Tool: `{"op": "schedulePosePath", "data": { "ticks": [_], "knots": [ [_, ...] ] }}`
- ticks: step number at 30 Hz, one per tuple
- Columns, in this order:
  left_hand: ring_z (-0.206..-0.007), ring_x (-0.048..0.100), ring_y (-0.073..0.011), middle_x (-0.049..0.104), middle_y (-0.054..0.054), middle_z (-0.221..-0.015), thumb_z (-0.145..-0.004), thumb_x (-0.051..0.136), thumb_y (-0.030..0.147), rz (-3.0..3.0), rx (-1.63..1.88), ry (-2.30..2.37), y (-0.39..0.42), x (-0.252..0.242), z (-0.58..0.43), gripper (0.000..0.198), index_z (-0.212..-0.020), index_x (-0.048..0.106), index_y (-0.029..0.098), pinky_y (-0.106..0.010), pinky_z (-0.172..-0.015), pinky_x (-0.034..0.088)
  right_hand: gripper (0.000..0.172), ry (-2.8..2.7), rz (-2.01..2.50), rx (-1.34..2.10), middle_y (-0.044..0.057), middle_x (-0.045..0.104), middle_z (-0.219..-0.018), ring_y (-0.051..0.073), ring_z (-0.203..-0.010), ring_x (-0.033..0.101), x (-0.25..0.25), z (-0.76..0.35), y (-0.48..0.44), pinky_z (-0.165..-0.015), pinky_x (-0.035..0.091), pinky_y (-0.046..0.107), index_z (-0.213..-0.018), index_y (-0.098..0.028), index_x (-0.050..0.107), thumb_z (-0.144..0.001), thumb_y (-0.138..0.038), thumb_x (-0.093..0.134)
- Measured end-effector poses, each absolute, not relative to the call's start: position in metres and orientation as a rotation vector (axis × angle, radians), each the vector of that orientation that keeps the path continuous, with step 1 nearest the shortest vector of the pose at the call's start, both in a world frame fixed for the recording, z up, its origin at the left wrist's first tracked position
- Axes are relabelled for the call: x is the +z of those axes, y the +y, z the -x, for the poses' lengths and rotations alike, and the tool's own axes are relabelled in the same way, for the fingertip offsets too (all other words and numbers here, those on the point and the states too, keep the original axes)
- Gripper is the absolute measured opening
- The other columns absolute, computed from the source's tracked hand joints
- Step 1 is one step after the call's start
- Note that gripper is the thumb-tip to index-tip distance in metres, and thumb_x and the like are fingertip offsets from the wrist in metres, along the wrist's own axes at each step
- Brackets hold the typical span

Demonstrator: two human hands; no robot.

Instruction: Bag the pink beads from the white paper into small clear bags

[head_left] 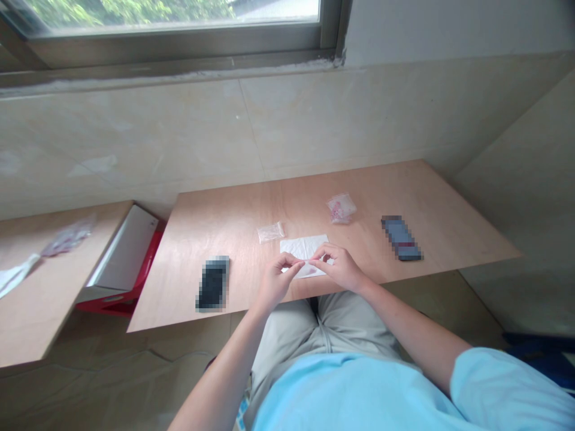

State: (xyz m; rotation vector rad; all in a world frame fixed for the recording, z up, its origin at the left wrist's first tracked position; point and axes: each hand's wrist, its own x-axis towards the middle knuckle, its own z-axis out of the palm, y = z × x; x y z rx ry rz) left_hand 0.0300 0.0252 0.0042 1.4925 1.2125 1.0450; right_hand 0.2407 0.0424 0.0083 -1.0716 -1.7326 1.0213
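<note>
My left hand [278, 281] and my right hand [339, 267] meet above a white paper tissue [304, 247] lying on a plywood desk [381, 194]. Their fingertips pinch a thin pale strip [306, 260] from both sides, though it is too small to identify. A reddish mark shows on the tissue [309, 270] below my fingers. Beyond the tissue lie a small clear plastic bag [271, 232] and a clear bag with pink contents [341, 208]. A pixelated phone [212, 284] lies to my left, and a pixelated blue phone-like object [401, 238] lies to my right.
A lower wooden board [49, 293] to the left holds a crumpled plastic bag [68, 236] and a white item [15, 274]. A white box [123, 251] rests on a red object [128, 293] in the gap. Tiled wall backs the desk, beneath a window [171, 15].
</note>
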Motion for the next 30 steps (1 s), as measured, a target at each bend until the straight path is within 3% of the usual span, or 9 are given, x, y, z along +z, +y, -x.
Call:
{"op": "schedulePosePath", "data": {
  "ticks": [4, 13, 25, 30],
  "knots": [
    [-0.081, 0.063, -0.0170, 0.069, -0.004, -0.083, -0.086, 0.073, 0.042, -1.423, 1.072, 1.223, 0.029, 0.002, -0.025, 0.026, -0.081, 0.069, 0.017, -0.028, -0.074, 0.047, 0.020, -1.716, 1.087, 1.008, 0.002, 0.066, -0.081, 0.015, -0.072, 0.060, 0.007, -0.241, 0.046, -0.067, 0.048, 0.028, -0.079, -0.019, 0.067, -0.088, -0.035, 0.073],
    [-0.075, 0.064, -0.0153, 0.070, -0.004, -0.079, -0.086, 0.072, 0.042, -1.224, 1.096, 1.235, 0.033, 0.008, -0.024, 0.028, -0.088, 0.071, 0.015, -0.026, -0.070, 0.049, 0.019, -1.671, 1.083, 1.169, 0.004, 0.071, -0.090, 0.017, -0.084, 0.064, 0.001, -0.244, 0.053, -0.073, 0.047, 0.028, -0.089, -0.018, 0.072, -0.092, -0.036, 0.065],
    [-0.060, 0.055, -0.0104, 0.052, 0.002, -0.077, -0.095, 0.058, 0.049, -1.162, 1.124, 1.130, 0.025, -0.003, -0.041, 0.032, -0.092, 0.054, 0.018, -0.024, -0.051, 0.054, 0.032, -1.285, 1.104, 1.477, 0.001, 0.063, -0.077, 0.013, -0.067, 0.058, -0.019, -0.238, 0.051, -0.061, 0.049, 0.026, -0.080, -0.018, 0.062, -0.082, -0.048, 0.073],
    [-0.060, 0.052, -0.0104, 0.050, 0.003, -0.075, -0.100, 0.048, 0.049, -1.267, 1.171, 1.198, 0.021, -0.003, -0.044, 0.029, -0.100, 0.051, 0.020, -0.021, -0.051, 0.048, 0.041, -1.032, 1.049, 1.735, 0.002, 0.066, -0.089, 0.017, -0.079, 0.065, -0.016, -0.227, 0.043, -0.060, 0.054, 0.026, -0.104, -0.021, 0.058, -0.080, -0.050, 0.075]
  ]
}}
